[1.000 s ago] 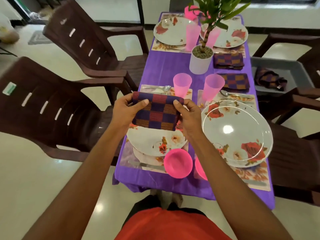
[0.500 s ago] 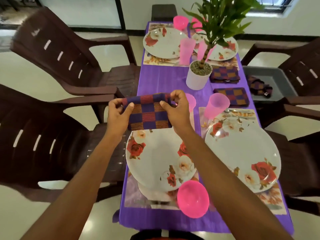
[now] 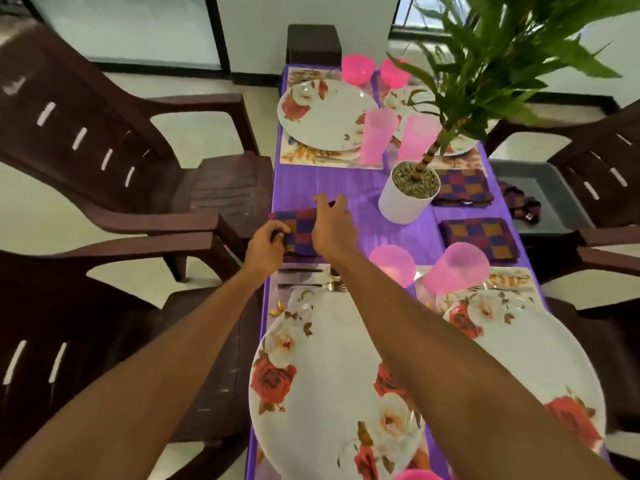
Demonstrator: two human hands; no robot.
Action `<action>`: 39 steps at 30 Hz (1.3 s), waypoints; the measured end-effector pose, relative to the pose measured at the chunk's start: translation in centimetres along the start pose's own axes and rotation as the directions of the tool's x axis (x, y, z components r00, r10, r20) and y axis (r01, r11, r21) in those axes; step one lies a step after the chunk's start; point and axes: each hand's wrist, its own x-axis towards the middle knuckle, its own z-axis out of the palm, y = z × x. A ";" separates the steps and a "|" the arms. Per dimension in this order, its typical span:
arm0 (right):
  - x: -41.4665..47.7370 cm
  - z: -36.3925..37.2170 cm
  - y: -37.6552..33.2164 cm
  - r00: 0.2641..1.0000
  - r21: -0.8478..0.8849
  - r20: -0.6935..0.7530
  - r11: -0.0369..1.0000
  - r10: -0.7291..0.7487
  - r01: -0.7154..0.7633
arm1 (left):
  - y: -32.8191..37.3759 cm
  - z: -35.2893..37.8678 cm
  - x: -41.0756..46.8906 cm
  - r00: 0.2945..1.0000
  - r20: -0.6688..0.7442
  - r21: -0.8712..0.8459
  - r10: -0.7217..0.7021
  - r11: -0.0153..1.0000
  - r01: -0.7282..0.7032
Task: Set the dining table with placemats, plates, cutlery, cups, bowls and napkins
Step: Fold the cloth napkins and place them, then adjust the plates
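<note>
A folded purple-and-orange checked napkin (image 3: pixel 299 230) lies on the purple tablecloth (image 3: pixel 329 181), just beyond the near-left setting. My left hand (image 3: pixel 268 244) pinches its left edge. My right hand (image 3: pixel 332 226) lies over its right half, with fingers curled over the far edge. Nearer me are cutlery (image 3: pixel 311 282) and a floral plate (image 3: pixel 329 375) on a placemat. A second floral plate (image 3: pixel 540 358) lies to the right, with two pink cups (image 3: pixel 393 265) behind the plates.
A white plant pot (image 3: pixel 405 202) stands mid-table, and two folded napkins (image 3: pixel 481 237) lie to its right. The far end holds plates (image 3: pixel 322 116), pink cups and bowls (image 3: pixel 358 69). Brown chairs (image 3: pixel 104 150) line both sides. A grey tray (image 3: pixel 554 202) on the right holds another napkin.
Both hands carried the napkin forward from above the near plate and lowered it onto the tablecloth beyond the cutlery. The camera moved forward over the table.
</note>
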 end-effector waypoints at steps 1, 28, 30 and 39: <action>0.6 0.6 0.3 1.000 -0.043 0.006 0.999 0.020 -0.020 | -0.2 0.5 0.7 0.999 0.032 0.022 -0.016 1.000 0.015; 2.6 6.5 1.8 0.991 -0.137 -0.096 0.988 -0.088 0.075 | -3.1 1.9 3.5 0.928 0.230 0.644 0.294 0.669 -0.372; 2.4 7.6 2.1 0.982 -0.196 -0.012 0.964 -0.186 0.180 | -3.9 2.5 3.8 0.933 0.273 0.695 0.234 0.622 -0.360; 1.8 9.0 3.1 0.997 -0.257 0.039 0.963 -0.070 0.077 | -5.9 3.1 4.2 0.940 0.298 0.720 0.165 0.607 -0.335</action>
